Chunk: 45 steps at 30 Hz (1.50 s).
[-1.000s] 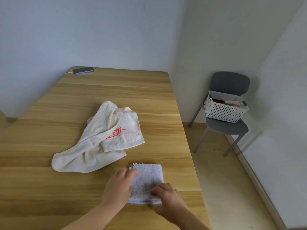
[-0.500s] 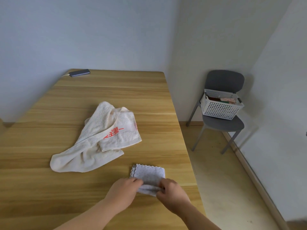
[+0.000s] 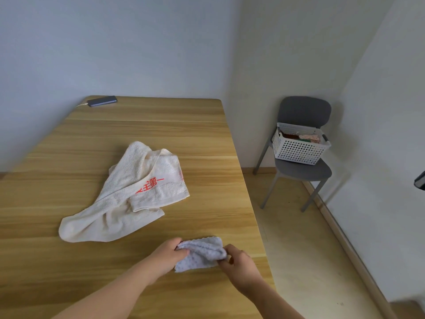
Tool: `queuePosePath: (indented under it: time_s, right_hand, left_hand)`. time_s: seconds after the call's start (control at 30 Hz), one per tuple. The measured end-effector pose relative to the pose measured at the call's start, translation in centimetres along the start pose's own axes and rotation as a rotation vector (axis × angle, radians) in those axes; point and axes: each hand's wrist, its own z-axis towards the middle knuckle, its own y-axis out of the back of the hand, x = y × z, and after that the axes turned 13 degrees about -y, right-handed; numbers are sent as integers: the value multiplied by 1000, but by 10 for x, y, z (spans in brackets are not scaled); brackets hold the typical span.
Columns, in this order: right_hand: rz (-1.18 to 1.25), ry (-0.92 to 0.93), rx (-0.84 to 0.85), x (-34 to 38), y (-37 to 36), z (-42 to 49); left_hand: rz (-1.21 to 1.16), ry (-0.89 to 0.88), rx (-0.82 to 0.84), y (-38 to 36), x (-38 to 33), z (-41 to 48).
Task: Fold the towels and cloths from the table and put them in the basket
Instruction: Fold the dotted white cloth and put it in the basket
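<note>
A small pale lavender cloth (image 3: 202, 253) lies folded over itself near the front right of the wooden table (image 3: 138, 139). My left hand (image 3: 169, 254) pinches its left end and my right hand (image 3: 238, 264) pinches its right end, lifting the near edge over. A cream towel with red lettering (image 3: 128, 196) lies crumpled in the middle of the table, apart from both hands. The white perforated basket (image 3: 299, 149) stands on a grey chair (image 3: 303, 111) to the right of the table and holds several folded cloths.
A dark phone (image 3: 102, 100) with a cable lies at the table's far left corner. Walls close in behind and to the right. Bare floor runs between the table's right edge and the chair.
Both hands have gathered the lavender cloth from a flat square and rolled its near edge up and over. The cream towel has not moved.
</note>
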Motion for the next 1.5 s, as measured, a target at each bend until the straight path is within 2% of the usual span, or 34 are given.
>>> queuePosePath:
  time_s: [0.17,0.4,0.57,0.67,0.77,0.87,0.97,1.03,1.13,1.27,1.33,1.5]
  right_hand:
    - [163,-184,4,2,-8,15]
    - [158,-367,-106,8,-12,31]
    - [-5,-347,-214,8,-16,33]
    - [-17,-352,-235,11,-19,30]
    - [-59,-392,-190,11,-19,27]
    - [-28,-433,-57,5,-18,24]
    - [230,-420,31,2,-14,17]
    - [438,-382,60,2,-4,11]
    - [603,-295,151,5,9,1]
    - [654,-185,234,18,20,-16]
    - [755,-166,218,21,24,-24]
    - [973,-227,7,19,21,-46]
  left_hand:
    - [57,-10,-164,-5,2,5]
    - [272,-28,-284,-14,6,16]
    - [506,-40,-412,-22,8,21]
    - [569,-42,-362,-25,5,24]
    - [511,14,-271,-29,1,25]
    - [424,96,-179,-31,-1,20]
    - [316,134,-95,-28,-4,11]
    - [172,108,-71,-23,-8,6]
    - [-80,-9,-21,-16,-26,-2]
    - [-82,-75,193,-15,-49,-6]
    - [-64,-83,194,-18,-52,-10]
    - [-287,-72,58,-28,-47,-26]
